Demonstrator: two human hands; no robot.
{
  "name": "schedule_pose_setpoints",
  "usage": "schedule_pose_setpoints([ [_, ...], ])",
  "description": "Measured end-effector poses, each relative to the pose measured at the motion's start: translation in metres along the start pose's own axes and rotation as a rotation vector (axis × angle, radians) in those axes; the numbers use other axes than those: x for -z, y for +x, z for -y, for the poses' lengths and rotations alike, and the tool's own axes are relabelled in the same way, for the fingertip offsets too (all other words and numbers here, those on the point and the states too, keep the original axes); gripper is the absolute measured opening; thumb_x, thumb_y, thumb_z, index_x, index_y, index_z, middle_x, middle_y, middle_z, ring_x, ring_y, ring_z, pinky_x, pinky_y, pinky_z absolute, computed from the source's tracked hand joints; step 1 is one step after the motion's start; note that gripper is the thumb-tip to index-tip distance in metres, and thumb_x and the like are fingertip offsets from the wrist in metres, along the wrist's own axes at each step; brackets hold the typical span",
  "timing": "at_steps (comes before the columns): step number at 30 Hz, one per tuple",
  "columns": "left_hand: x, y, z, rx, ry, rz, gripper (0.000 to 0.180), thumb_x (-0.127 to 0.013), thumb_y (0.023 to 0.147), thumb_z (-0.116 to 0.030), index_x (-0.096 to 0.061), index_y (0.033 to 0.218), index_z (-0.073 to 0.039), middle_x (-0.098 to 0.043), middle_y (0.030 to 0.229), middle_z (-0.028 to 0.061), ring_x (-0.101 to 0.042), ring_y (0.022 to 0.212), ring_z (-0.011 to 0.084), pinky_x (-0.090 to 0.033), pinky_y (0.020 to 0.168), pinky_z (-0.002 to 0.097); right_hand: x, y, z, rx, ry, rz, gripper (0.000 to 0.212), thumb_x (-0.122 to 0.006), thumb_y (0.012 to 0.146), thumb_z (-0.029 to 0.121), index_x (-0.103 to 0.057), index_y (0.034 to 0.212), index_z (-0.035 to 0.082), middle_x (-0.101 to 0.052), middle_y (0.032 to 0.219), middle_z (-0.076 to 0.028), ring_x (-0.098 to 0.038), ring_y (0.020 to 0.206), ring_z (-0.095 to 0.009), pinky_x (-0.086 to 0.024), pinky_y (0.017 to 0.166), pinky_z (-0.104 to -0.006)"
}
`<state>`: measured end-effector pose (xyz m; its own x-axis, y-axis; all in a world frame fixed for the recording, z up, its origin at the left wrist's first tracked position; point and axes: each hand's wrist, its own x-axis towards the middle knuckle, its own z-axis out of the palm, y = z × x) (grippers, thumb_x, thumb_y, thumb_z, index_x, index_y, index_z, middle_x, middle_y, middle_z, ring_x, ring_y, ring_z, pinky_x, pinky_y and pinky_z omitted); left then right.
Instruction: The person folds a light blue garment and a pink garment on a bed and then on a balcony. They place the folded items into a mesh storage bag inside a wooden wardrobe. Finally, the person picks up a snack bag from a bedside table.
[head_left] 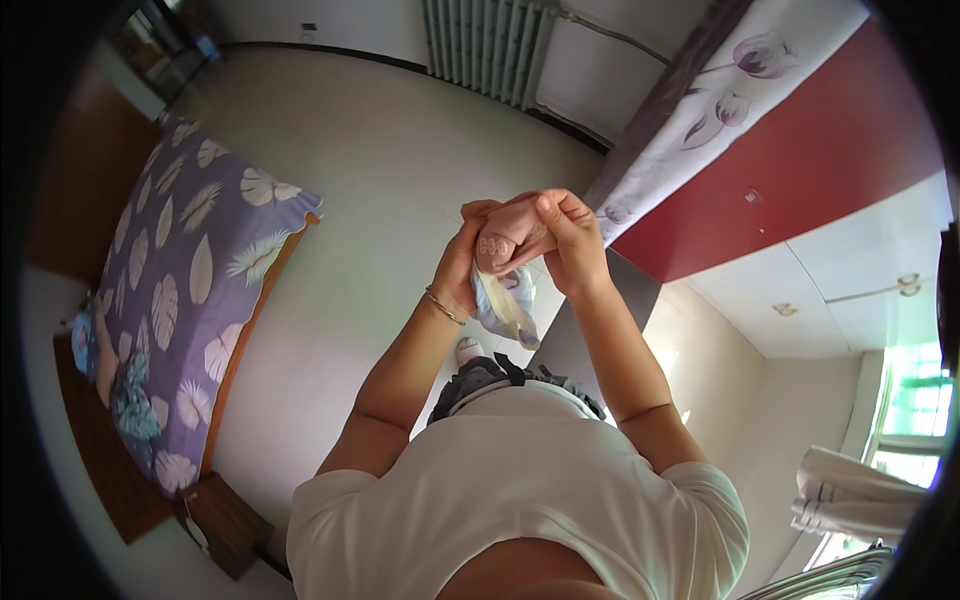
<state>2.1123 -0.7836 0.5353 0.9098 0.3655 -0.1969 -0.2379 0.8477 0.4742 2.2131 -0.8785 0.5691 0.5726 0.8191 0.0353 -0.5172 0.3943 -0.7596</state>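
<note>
Out in front of my chest, both hands are raised around a pink sock (497,248) with a pale raised pattern on its rounded end. My left hand (460,262) grips its left side, most of the fingers hidden behind the fabric. On the other side, my right hand (577,240) is closed on the sock's upper edge, thumb on top. Below the pink fabric dangles a soft pastel cloth (505,308) in white, yellow and lilac; its kind and what holds it are hidden. A bracelet circles my left wrist.
To the left stands a bed (190,290) with a purple leaf-patterned cover, a small brown wooden stand (228,525) near its corner. A radiator (487,50) lines the far wall. Red-and-white cabinets (760,160) with a floral curtain (735,85) are at the right.
</note>
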Motion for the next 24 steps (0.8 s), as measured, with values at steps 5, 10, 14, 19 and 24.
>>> schedule_pose_setpoints([
  [5, 0.0, 0.02, -0.005, 0.24, 0.126, 0.146, 0.024, -0.042, 0.089, -0.026, -0.049, 0.104, -0.009, -0.054, 0.096, 0.0019, -0.054, 0.085, 0.0108, -0.047, 0.072, 0.0236, 0.006, 0.01, 0.004, 0.0, 0.159, -0.21, 0.015, -0.054, 0.085, 0.018, -0.055, 0.084, 0.003, -0.059, 0.081, -0.006, -0.056, 0.074, -0.014, -0.047, 0.07, -0.0284],
  [10, 0.001, 0.028, 0.011, 0.307, 0.059, 0.423, 0.05, -0.056, 0.08, -0.039, -0.046, 0.113, -0.003, -0.054, 0.097, 0.0045, -0.054, 0.086, 0.012, -0.046, 0.075, 0.0244, 0.019, -0.009, 0.021, -0.022, 0.153, -0.29, 0.014, -0.055, 0.085, 0.018, -0.054, 0.083, 0.004, -0.058, 0.08, -0.006, -0.055, 0.073, -0.014, -0.047, 0.069, -0.0278],
  [14, -0.023, 0.021, 0.024, 0.261, 0.119, 0.515, 0.07, -0.064, 0.073, -0.043, -0.039, 0.123, 0.0, -0.055, 0.098, 0.0064, -0.054, 0.082, 0.0119, -0.046, 0.069, 0.0238, 0.021, -0.04, 0.027, -0.106, 0.141, -0.287, 0.013, -0.055, 0.084, 0.016, -0.054, 0.083, 0.004, -0.058, 0.08, -0.006, -0.056, 0.074, -0.013, -0.047, 0.069, -0.0267],
  [19, -0.024, 0.003, 0.046, 0.45, 0.051, 0.674, 0.067, -0.065, 0.075, -0.035, -0.036, 0.125, 0.0, -0.053, 0.093, 0.006, -0.048, 0.058, 0.0079, -0.041, 0.043, 0.0222, 0.035, -0.089, 0.036, -0.067, 0.105, -0.333, 0.012, -0.054, 0.085, 0.015, -0.055, 0.086, 0.003, -0.058, 0.082, -0.005, -0.057, 0.076, -0.013, -0.047, 0.069, -0.0247],
  [24, -0.032, -0.058, 0.067, 0.549, -0.093, 0.502, 0.043, -0.057, 0.081, -0.031, -0.043, 0.116, -0.012, -0.053, 0.093, 0.0104, -0.048, 0.053, 0.0116, -0.04, 0.041, 0.0229, 0.022, -0.135, 0.025, -0.024, 0.074, -0.323, 0.015, -0.056, 0.085, 0.018, -0.054, 0.085, 0.003, -0.058, 0.081, -0.005, -0.056, 0.072, -0.012, -0.047, 0.065, -0.0243],
])
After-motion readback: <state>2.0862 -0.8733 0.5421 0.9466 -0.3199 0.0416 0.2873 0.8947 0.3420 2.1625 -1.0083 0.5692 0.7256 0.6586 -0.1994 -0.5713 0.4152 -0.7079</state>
